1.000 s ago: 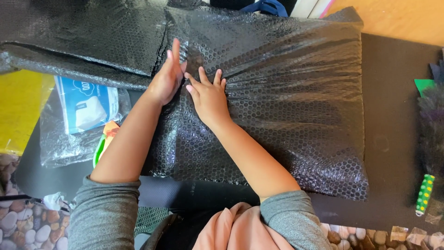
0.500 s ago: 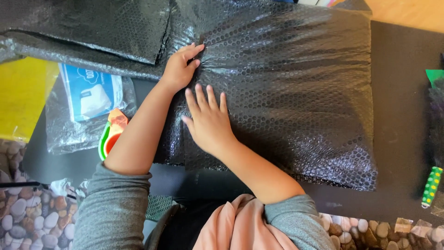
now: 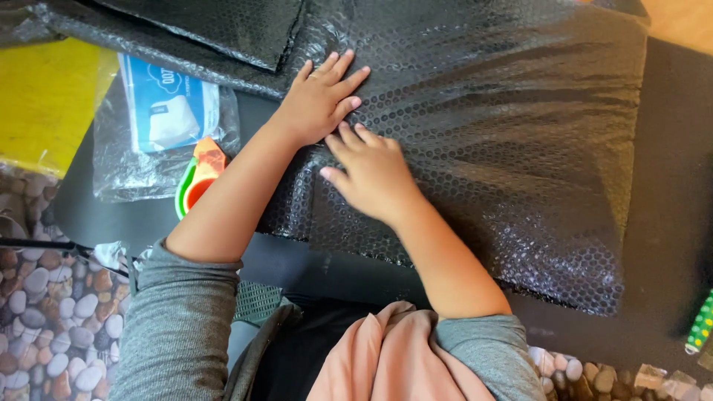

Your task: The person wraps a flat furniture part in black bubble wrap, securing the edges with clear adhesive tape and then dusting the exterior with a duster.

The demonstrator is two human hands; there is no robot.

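Note:
A large black bubble-wrap package [image 3: 505,126] lies across a dark table [image 3: 668,245]. My left hand [image 3: 321,98] rests flat on the package's left part, fingers spread and pointing right. My right hand [image 3: 371,172] lies just below it, palm down on the wrap, fingers pointing up and to the left toward the left hand. Neither hand holds anything. The two hands almost touch at the fingertips.
More black bubble wrap [image 3: 215,30] is stacked at the top left. A clear bag holding a blue and white packet [image 3: 163,111] lies left of my arm, beside a yellow sheet [image 3: 44,96] and an orange-green tool [image 3: 197,182]. A green dotted object [image 3: 700,327] sits at the right edge.
My left hand has turned from gripping the package's edge to lying flat on it. My right hand slid down and left, its fingers now angled toward the left hand.

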